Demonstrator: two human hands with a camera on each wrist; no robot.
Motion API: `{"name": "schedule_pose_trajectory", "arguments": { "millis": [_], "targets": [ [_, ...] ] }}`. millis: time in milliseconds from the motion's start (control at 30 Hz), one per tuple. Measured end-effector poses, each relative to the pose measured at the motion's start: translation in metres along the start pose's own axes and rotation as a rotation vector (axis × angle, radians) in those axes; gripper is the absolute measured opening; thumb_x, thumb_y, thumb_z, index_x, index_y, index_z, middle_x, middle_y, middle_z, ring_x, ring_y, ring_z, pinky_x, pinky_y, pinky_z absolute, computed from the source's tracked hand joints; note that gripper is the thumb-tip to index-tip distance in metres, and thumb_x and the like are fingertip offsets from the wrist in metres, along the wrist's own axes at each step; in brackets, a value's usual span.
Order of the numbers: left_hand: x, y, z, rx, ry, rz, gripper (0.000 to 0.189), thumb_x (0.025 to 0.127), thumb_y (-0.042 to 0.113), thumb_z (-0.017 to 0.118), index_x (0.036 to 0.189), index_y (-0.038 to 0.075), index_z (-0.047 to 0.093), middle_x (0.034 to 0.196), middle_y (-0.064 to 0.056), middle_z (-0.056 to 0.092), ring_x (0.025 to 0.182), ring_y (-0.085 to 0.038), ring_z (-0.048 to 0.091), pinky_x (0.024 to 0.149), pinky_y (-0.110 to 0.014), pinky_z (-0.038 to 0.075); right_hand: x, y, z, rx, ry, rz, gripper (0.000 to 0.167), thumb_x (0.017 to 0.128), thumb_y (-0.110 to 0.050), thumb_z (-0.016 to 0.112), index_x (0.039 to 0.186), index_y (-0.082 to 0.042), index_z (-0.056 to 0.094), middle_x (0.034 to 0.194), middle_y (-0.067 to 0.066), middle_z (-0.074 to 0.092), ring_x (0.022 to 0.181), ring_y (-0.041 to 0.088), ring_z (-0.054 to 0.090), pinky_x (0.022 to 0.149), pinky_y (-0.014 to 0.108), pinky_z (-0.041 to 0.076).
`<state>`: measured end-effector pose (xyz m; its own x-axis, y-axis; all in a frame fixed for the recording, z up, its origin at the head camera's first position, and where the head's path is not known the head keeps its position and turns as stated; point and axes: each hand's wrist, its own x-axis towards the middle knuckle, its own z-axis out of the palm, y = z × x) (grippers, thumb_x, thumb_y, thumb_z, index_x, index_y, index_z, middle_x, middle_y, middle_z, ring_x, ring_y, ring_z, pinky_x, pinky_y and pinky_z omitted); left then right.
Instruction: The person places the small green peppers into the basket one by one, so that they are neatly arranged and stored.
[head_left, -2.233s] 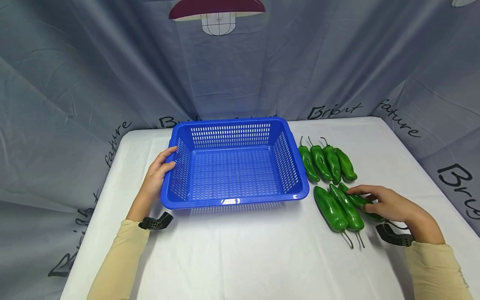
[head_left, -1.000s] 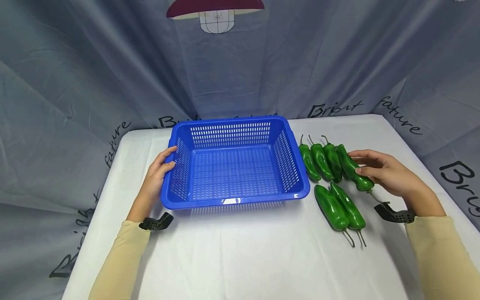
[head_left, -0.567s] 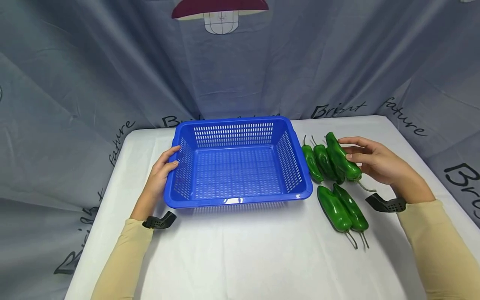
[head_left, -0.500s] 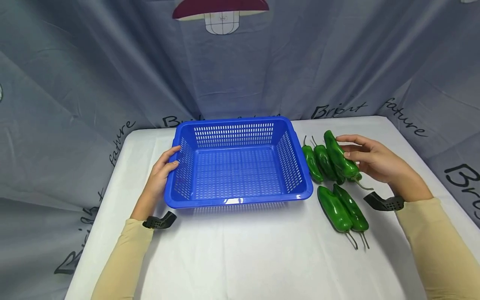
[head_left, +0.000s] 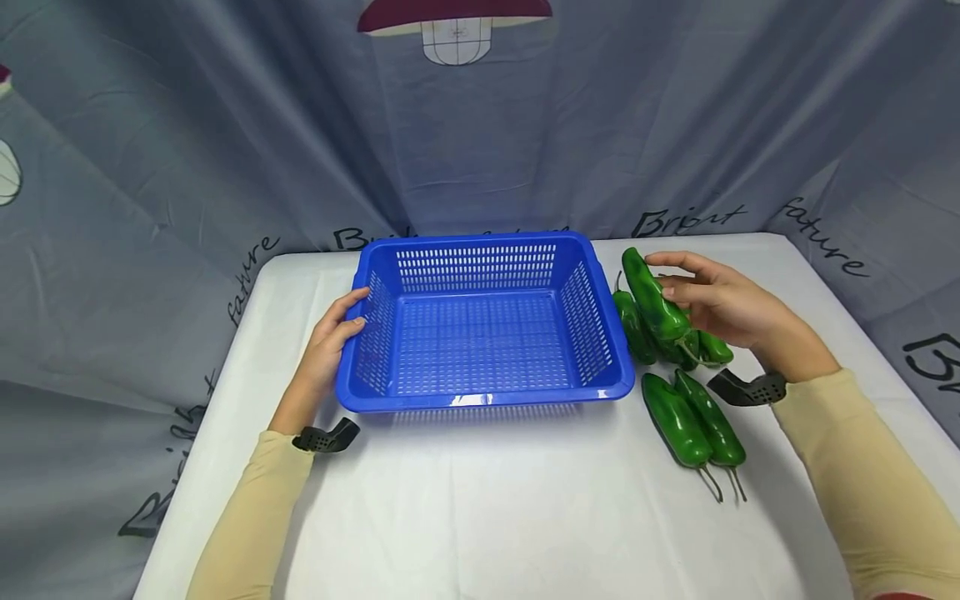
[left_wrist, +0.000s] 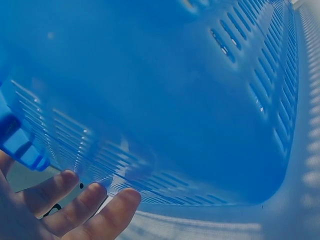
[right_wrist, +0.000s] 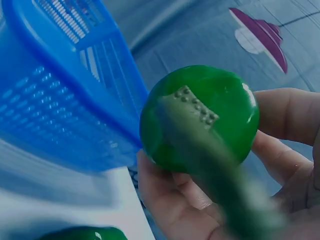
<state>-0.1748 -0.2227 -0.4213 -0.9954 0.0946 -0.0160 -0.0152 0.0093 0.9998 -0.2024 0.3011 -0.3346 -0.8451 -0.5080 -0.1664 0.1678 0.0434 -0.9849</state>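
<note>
- Fingers of the left hand [head_left: 322,346] are curled over the left rim of the blue basket [head_left: 480,402]: the thumb and one fingertip are seen at the inner side, and in the left wrist view other fingers are seen outside, near the slotted wall. By this grip the basket is held steady on the white table [head_left: 540,508], and its place is almost unchanged.
- Just beside the right rim of the basket, one green pepper [head_left: 649,293] is held in the air, tilted, with its tip pointed away from the person and its stem toward the person. It is not inside the basket.
- Below it on the table, some upper peppers [head_left: 636,333] are seen; they are partly covered by the held one, so they cannot be counted surely.
- Nearer to the person, two lower peppers [head_left: 677,425] are laid side by side.
- By the right hand [head_left: 723,304] the raised pepper is pinched between thumb and fingers. It has just been lifted from beside the lower pair and brought leftward; so the picking is judged to be finished, and the pepper is being carried.
</note>
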Motion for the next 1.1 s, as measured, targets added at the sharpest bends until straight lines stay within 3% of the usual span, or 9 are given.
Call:
{"name": "schedule_pose_trajectory", "arguments": {
  "millis": [133, 467, 767, 1100],
  "targets": [
    [-0.001, -0.001, -0.001, 0.012, 0.005, -0.006, 0.051, 0.105, 0.006, 0.036, 0.156, 0.005, 0.034, 0.17, -0.01, 0.022, 0.154, -0.03, 0.025, 0.122, -0.049, 0.028, 0.01, -0.006, 0.009, -0.01, -0.009, 0.038, 0.046, 0.106, -0.001, 0.044, 0.143, -0.028, 0.049, 0.113, -0.003, 0.07, 0.085, 0.013, 0.067, 0.074, 0.033, 0.057],
    [0.0, -0.002, -0.001, 0.01, 0.007, 0.003, 0.05, 0.105, 0.007, 0.037, 0.155, 0.006, 0.036, 0.17, -0.01, 0.021, 0.156, -0.031, 0.022, 0.126, -0.055, 0.021, 0.035, -0.017, 0.033, -0.018, -0.042, 0.09, 0.048, 0.106, -0.005, 0.048, 0.148, -0.028, 0.044, 0.118, -0.004, 0.072, 0.092, 0.014, 0.07, 0.079, 0.035, 0.059],
    [0.0, -0.002, -0.002, 0.022, 0.005, 0.006, 0.051, 0.105, 0.005, 0.036, 0.156, 0.004, 0.034, 0.17, -0.012, 0.021, 0.156, -0.031, 0.022, 0.126, -0.055, 0.02, 0.058, -0.019, 0.057, -0.002, -0.033, 0.152, 0.045, 0.104, -0.005, 0.049, 0.142, -0.029, 0.051, 0.111, -0.004, 0.07, 0.087, 0.013, 0.07, 0.08, 0.035, 0.059],
    [0.002, -0.002, -0.002, 0.023, -0.001, 0.008, 0.051, 0.105, 0.006, 0.036, 0.156, 0.005, 0.034, 0.169, -0.011, 0.023, 0.152, -0.03, 0.028, 0.121, -0.048, 0.03, 0.083, -0.019, 0.077, 0.005, -0.013, 0.21, 0.052, 0.103, -0.005, 0.05, 0.15, -0.022, 0.04, 0.116, -0.002, 0.065, 0.089, 0.013, 0.07, 0.082, 0.036, 0.059]
  ]
}}
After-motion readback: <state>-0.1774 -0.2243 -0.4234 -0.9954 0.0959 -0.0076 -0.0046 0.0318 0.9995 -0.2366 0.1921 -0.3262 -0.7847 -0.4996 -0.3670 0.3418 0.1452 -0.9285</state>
